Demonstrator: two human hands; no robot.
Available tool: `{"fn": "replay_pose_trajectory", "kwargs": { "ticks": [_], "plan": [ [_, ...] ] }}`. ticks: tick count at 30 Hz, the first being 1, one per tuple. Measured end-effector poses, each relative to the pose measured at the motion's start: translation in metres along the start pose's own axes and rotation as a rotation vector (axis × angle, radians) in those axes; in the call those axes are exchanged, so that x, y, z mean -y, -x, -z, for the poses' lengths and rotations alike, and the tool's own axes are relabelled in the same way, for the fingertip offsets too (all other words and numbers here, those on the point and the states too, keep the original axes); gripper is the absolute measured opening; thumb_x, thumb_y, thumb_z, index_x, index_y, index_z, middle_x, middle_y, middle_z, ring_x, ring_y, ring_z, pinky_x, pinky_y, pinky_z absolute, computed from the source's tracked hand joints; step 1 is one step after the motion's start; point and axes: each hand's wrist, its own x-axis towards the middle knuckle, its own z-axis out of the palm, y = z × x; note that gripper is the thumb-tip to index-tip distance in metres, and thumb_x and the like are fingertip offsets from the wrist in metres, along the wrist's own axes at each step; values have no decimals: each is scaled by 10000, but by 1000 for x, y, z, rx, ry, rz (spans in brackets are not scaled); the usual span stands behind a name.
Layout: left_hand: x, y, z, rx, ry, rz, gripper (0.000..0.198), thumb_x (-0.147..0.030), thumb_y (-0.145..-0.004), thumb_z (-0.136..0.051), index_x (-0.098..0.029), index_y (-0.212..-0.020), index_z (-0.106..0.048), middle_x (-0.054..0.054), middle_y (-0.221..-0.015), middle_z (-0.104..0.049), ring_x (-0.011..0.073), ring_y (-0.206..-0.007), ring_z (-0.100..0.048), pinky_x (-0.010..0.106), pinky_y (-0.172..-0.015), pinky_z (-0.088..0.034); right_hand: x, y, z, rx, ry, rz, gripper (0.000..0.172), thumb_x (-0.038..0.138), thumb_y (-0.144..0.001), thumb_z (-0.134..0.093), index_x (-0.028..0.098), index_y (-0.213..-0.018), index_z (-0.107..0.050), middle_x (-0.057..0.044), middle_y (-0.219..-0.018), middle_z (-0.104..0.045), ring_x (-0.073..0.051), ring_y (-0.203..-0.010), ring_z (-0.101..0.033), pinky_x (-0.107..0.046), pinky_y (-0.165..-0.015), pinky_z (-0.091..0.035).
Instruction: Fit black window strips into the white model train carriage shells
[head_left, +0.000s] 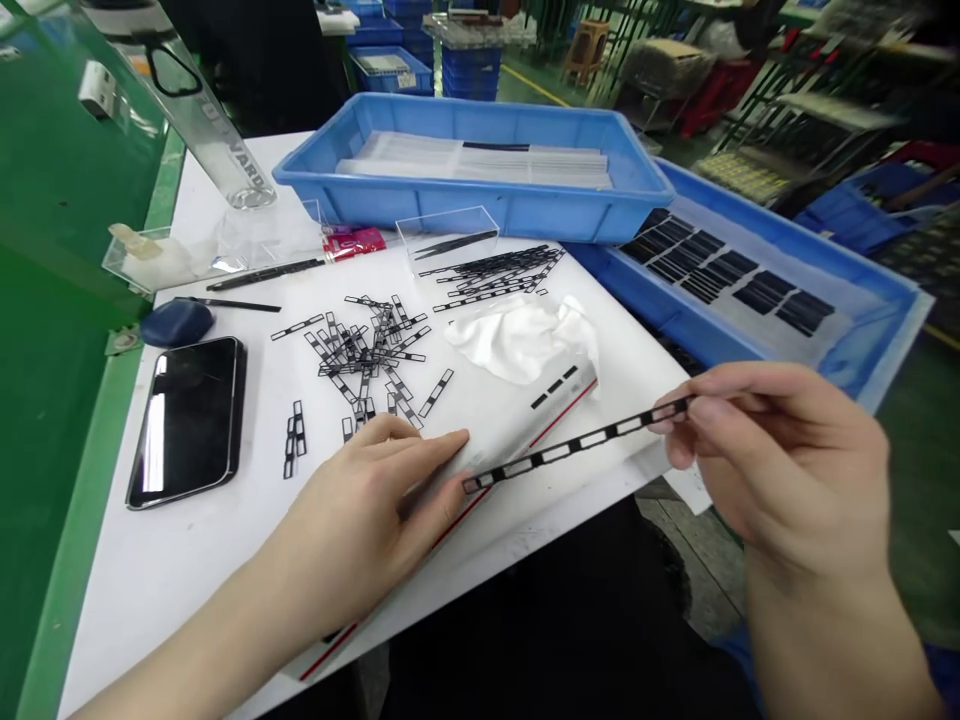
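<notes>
Right hand [780, 470]: thumb and fingertips [679, 425] pressed together, clamped on the right end of a black perforated strip [577, 447]. Strip held aloft, slanting down across the board, its far end just over a curled white backing sheet [517, 440] with a red line along its edge and small black pieces stuck near the top. Left hand [360, 520]: fingers [427, 450] close together, extended, lying on that sheet; no grip visible.

Containers: blue plastic tray [472, 205] at far edge of white work board [187, 570], holding stacked clear film sheets [480, 160]. Second blue tray [757, 260] to the right, holding rows of black strips [727, 275] on a pale liner. Clear acrylic box [446, 235] on the board, over black tweezers [454, 243].

Loose on board: heap of black strips [367, 350] beyond left hand; neater bundle of strips [495, 275] nearer the tray; crumpled white wipe [525, 335] touching the curled sheet.
</notes>
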Motion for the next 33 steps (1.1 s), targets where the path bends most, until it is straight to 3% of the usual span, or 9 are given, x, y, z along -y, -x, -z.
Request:
{"fn": "replay_pose_trajectory", "kwargs": {
  "ticks": [2, 8, 11, 14, 18, 21, 26, 30, 33],
  "plan": [
    [4, -1, 2, -8, -68, -20, 429, -430, -1049, -511, -208, -1310, -769, 77, -870, -785, 281, -894, -725, 379, -771, -571, 1, 2, -3, 9, 14, 9, 162, 149, -909, -814, 254, -1032, -829, -10, -787, -783, -167, -614, -714, -291, -522, -562],
    [14, 0, 4, 44, -55, 72, 498, -511, -1027, -558, -232, -1415, -698, 110, -1322, -757, 331, -1115, -731, 464, -965, -603, 4, 3, -11, 24, 24, 77, 202, 117, -920, -795, 266, -1051, -830, 8, -791, -776, -153, -601, -724, -272, -507, -559],
    [13, 3, 8, -61, 11, 67, 424, -491, -1013, -594, -251, -1329, -748, 93, -1328, -758, 326, -1161, -723, 459, -1035, -591, 7, 1, -13, 25, 31, 78, 219, 100, -920, -787, 262, -1060, -831, 10, -796, -775, -148, -598, -718, -275, -523, -566],
    [9, 6, 17, -207, 149, 73, 258, -462, -991, -659, -313, -1132, -815, 24, -1168, -815, 262, -1073, -750, 327, -944, -620, 9, -1, -14, 16, 45, 72, 206, 101, -929, -779, 258, -1054, -829, 5, -801, -779, -150, -616, -725, -274, -532, -570],
    [5, 10, 26, -190, 489, 125, 132, -470, -936, -754, -394, -999, -841, -43, -1008, -840, 171, -908, -770, 171, -798, -629, 12, -2, -19, 18, 35, 78, 190, 112, -919, -798, 256, -1039, -828, 3, -791, -772, -166, -687, -759, -253, -514, -573],
    [3, 11, 25, -198, 620, 155, 92, -405, -850, -867, -369, -933, -847, -30, -908, -840, 154, -816, -772, 149, -749, -632, 14, -3, -23, 23, 53, 98, 184, 118, -924, -794, 253, -1042, -830, -3, -797, -774, -160, -692, -758, -239, -506, -578],
    [2, 8, 18, -158, 707, 226, 68, -347, -826, -896, -328, -866, -844, -13, -842, -834, 153, -718, -769, 152, -602, -625, 15, -2, -27, -16, -15, 43, 209, 141, -916, -806, 256, -1089, -821, -8, -802, -771, -167, -684, -756, -236, -509, -590],
    [-2, 8, 11, -261, 741, 264, 32, -319, -820, -887, -320, -831, -857, -16, -876, -841, 159, -744, -785, 165, -637, -648, 12, 8, -44, 192, -272, -159, 251, 181, -965, -763, 307, -1180, -796, -2, -830, -779, -143, -697, -763, -179, -504, -598],
    [-4, 10, 1, -383, 637, 93, 139, -222, -830, -872, -355, -873, -860, -55, -882, -842, 143, -788, -800, 149, -725, -667, 11, 22, -69, 341, -479, -287, 329, 151, -917, -808, 325, -1196, -800, -3, -864, -792, -132, -750, -774, -154, -552, -610]
  ]
}}
